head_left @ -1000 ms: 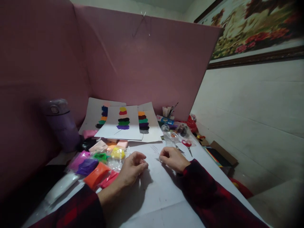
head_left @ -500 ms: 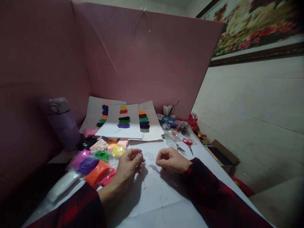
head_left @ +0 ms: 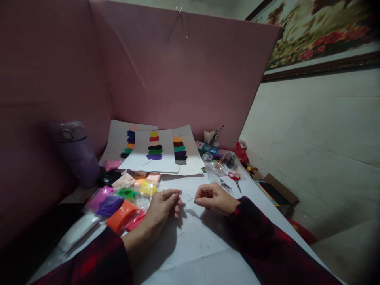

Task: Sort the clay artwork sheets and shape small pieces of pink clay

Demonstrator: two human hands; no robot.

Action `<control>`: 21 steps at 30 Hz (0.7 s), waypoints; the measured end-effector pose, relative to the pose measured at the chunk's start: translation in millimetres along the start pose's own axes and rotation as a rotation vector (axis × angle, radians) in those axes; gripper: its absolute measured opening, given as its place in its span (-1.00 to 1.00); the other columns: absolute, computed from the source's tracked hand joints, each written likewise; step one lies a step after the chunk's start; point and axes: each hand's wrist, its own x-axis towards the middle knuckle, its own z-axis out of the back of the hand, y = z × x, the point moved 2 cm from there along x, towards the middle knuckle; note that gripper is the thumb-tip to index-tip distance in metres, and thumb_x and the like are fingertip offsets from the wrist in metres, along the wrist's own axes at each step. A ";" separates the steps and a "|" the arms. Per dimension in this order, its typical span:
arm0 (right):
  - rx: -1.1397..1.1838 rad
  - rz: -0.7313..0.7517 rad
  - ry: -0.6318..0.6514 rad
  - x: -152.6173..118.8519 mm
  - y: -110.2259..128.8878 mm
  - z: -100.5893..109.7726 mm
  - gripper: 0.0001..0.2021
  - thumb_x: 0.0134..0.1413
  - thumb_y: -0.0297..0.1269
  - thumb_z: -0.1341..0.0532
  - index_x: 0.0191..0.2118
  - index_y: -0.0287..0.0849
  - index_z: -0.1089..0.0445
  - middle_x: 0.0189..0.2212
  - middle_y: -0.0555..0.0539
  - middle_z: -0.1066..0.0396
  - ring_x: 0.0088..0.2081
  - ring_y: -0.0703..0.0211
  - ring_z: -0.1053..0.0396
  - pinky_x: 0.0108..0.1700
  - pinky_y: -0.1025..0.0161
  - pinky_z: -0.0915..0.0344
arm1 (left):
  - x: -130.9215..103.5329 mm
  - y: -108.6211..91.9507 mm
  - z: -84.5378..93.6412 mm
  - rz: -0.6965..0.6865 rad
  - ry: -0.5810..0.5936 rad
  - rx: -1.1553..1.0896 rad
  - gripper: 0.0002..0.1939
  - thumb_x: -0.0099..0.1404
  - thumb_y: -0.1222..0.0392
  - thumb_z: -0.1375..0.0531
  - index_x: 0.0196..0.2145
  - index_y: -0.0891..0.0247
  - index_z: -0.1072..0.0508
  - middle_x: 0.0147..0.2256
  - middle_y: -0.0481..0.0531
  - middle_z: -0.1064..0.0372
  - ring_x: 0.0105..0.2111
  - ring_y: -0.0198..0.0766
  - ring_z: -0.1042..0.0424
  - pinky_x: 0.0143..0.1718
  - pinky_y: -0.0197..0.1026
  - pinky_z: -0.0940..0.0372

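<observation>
Between my hands, just above the white tabletop, is a small, thin, pale fork [head_left: 186, 196] with its tines toward the left. My right hand [head_left: 214, 199] is closed in a pinch at its handle end. My left hand [head_left: 162, 204] has thumb and forefinger pinched at the tine tips, the lower fingers curled; the exact contact is too small to see. Under the fork its shadow falls on the table. Beside my left hand lie several bagged blocks of coloured clay, among them an orange one [head_left: 121, 217] and a yellow one [head_left: 147, 189].
Painted colour-swatch sheets [head_left: 148, 164] lie at the back. A purple bottle [head_left: 77, 158] stands on the left. On the right are red-handled scissors [head_left: 234, 177], more small forks [head_left: 227, 186] and clear plastic packaging [head_left: 214, 170]. Pink panels [head_left: 184, 79] rise behind and left.
My left fingertips have moved slightly right and closed up to the fork's tines, where a gap stood before. My right hand has barely shifted.
</observation>
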 end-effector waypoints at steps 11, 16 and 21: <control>-0.008 0.025 -0.005 0.7 -5.4 -6.0 -0.81 -0.14 -0.22 -0.25 -0.52 -0.23 -0.31 -0.66 0.10 -0.19 -0.62 0.38 -0.09 -0.54 0.37 -0.02 | -0.5 -0.4 0.7 0.019 0.051 0.025 -0.58 0.05 -0.04 -0.28 -0.28 0.39 -0.43 -0.55 -0.07 -0.32 -0.68 -0.46 -0.20 -0.64 -0.33 -0.09; -0.004 0.029 -0.012 0.7 -5.5 -9.3 -0.83 -0.12 -0.24 -0.24 -0.52 -0.23 -0.30 -0.67 0.11 -0.18 -0.62 0.38 -0.08 -0.54 0.36 -0.01 | -1.3 0.2 0.8 0.031 0.044 0.033 -0.58 0.06 -0.04 -0.28 -0.28 0.40 -0.42 -0.55 -0.06 -0.33 -0.68 -0.47 -0.20 -0.64 -0.34 -0.08; 0.011 0.025 -0.011 0.7 -5.0 -11.3 -0.83 -0.13 -0.24 -0.24 -0.51 -0.23 -0.30 -0.68 0.11 -0.17 -0.62 0.39 -0.07 -0.54 0.37 0.02 | -1.4 1.2 1.7 0.018 0.053 0.027 -0.57 0.07 -0.04 -0.28 -0.27 0.41 -0.43 -0.55 -0.06 -0.33 -0.68 -0.47 -0.20 -0.64 -0.34 -0.09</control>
